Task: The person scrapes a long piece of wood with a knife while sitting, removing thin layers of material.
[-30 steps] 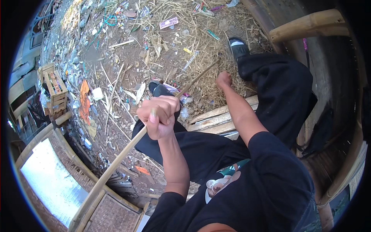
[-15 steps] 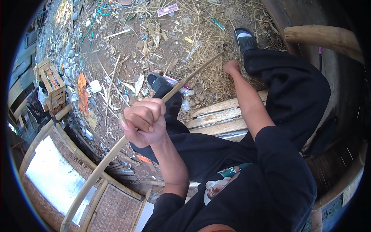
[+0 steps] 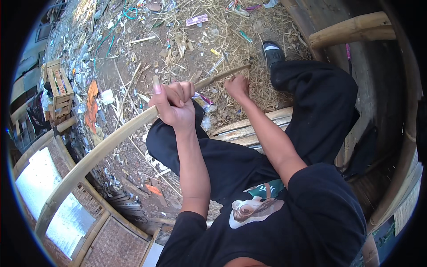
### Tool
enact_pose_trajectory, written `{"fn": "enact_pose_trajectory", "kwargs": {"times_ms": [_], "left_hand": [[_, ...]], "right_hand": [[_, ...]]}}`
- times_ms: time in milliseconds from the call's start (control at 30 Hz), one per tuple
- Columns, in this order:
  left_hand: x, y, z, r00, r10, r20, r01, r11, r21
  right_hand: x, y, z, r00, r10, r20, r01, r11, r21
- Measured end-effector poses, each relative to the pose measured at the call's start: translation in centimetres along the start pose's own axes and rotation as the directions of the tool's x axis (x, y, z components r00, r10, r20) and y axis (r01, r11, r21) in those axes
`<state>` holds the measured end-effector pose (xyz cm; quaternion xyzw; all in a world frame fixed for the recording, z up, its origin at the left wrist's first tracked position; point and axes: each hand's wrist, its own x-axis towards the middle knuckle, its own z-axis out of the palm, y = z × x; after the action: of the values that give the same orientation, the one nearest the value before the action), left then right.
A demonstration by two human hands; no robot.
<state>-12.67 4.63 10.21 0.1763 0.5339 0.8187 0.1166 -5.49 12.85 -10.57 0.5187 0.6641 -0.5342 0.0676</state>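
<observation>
A long pale bamboo strip (image 3: 120,133) runs slantwise from the lower left to the straw-covered ground ahead of me. My left hand (image 3: 175,101) is closed around it, with the thumb sticking up along its upper side. Close to the strip's far end, my right hand (image 3: 237,87) makes a fist. In line with that fist, a thin dark knife blade (image 3: 225,58) points away past the strip; its handle is hidden in my fingers. The strip seems to pass over or against the blade, but the contact cannot be made out.
Under my legs is a slatted bamboo seat (image 3: 249,133). Straw and shavings (image 3: 253,89) cover the ground between my feet. A wooden crate (image 3: 60,93) stands at the left, above a woven bamboo panel (image 3: 120,240). A thick bamboo pole (image 3: 351,30) juts out at the upper right.
My left hand has moved farther out, its thumb now raised. My right fist has come left, nearer to it. The bamboo strip now lies flatter across the view, its broad face showing.
</observation>
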Motion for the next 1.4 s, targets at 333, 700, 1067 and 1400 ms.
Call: {"fn": "enact_pose_trajectory", "kwargs": {"times_ms": [333,700,1067,1400], "left_hand": [[-1.2,-0.1,-0.1,0.997,0.026,0.066,-0.022,0.998,-0.061],[0.0,0.0,0.2,0.999,0.012,0.031,-0.012,1.000,-0.002],[0.8,-0.1,-0.4,0.996,0.013,-0.088,-0.018,0.999,-0.049],[0.9,-0.2,0.8,0.964,0.049,-0.260,-0.059,0.998,-0.031]], "right_hand": [[1.3,1.6,-1.6,0.982,0.180,0.050,-0.160,0.949,-0.273],[9.7,8.9,-1.0,0.933,0.361,-0.007,-0.326,0.835,-0.444],[10.1,10.8,-2.9,0.944,0.330,0.001,-0.293,0.839,-0.459],[-1.3,-2.9,-4.5,0.976,-0.214,-0.047,0.204,0.965,-0.162]]}}
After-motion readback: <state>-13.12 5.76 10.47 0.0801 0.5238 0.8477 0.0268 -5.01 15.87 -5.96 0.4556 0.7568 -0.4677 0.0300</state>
